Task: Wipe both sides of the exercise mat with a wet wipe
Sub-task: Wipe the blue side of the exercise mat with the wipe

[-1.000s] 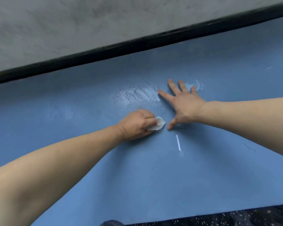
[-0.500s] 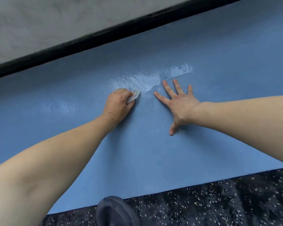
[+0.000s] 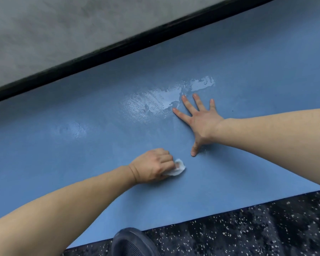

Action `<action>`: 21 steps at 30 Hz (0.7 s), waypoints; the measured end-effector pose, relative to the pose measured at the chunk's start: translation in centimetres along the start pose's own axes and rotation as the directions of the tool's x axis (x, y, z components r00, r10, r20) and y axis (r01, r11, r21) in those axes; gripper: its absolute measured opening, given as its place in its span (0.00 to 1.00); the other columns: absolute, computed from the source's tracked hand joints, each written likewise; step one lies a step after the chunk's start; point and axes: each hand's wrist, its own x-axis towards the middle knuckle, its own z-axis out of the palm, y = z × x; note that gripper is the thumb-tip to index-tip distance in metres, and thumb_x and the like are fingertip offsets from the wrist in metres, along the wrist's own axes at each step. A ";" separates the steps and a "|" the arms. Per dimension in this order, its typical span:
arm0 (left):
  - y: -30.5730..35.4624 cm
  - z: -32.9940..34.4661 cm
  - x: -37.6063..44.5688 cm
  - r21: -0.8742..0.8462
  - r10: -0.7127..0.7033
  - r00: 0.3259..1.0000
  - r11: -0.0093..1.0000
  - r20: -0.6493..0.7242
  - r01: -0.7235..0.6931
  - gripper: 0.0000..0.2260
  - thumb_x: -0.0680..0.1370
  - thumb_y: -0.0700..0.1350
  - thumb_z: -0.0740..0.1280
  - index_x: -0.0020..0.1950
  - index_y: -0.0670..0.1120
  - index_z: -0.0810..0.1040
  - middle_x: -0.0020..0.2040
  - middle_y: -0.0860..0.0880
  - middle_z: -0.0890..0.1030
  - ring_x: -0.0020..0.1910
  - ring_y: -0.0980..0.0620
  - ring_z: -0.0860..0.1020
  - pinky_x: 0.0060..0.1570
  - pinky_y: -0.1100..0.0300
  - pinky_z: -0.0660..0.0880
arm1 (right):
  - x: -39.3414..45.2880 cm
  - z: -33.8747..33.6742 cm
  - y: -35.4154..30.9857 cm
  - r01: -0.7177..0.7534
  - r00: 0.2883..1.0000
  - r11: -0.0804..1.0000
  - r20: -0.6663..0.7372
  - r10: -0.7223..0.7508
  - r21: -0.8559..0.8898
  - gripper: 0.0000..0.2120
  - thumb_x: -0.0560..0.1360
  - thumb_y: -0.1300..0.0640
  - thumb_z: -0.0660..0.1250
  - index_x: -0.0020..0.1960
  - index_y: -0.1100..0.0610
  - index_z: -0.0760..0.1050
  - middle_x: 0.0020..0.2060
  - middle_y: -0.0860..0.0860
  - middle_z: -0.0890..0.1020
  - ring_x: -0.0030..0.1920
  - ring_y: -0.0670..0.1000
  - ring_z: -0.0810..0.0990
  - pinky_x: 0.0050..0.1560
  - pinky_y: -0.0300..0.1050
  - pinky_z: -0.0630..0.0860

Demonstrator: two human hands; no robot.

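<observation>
A blue exercise mat (image 3: 248, 58) lies flat on the floor and fills most of the view. My left hand (image 3: 152, 166) grips a crumpled white wet wipe (image 3: 177, 168) and presses it on the mat near its front edge. To the right and farther back, my right hand (image 3: 199, 119) lies flat on the mat with fingers spread. A shiny wet patch (image 3: 155, 104) spreads just beyond my right fingertips, and a fainter damp spot (image 3: 72, 130) shows to the left.
A black strip (image 3: 118, 47) runs along the mat's far edge, with a grey wall (image 3: 63, 24) behind it. Dark speckled flooring (image 3: 248, 228) borders the near edge. The toe of a dark shoe (image 3: 131, 242) sits at the bottom.
My left hand has drawn the wipe back from the wet patch toward the mat's near edge. My right hand stays flat in place on the mat.
</observation>
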 end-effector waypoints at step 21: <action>5.8 2.6 -2.4 -0.025 0.151 0.985 0.988 0.083 -0.150 0.06 0.83 0.41 0.59 0.47 0.45 0.73 0.38 0.47 0.73 0.38 0.45 0.69 0.40 0.52 0.70 | -5.8 6.3 -0.7 0.184 0.977 0.980 -0.099 -0.191 -0.075 0.71 0.58 0.18 0.69 0.84 0.43 0.32 0.82 0.56 0.28 0.82 0.65 0.30 0.79 0.74 0.41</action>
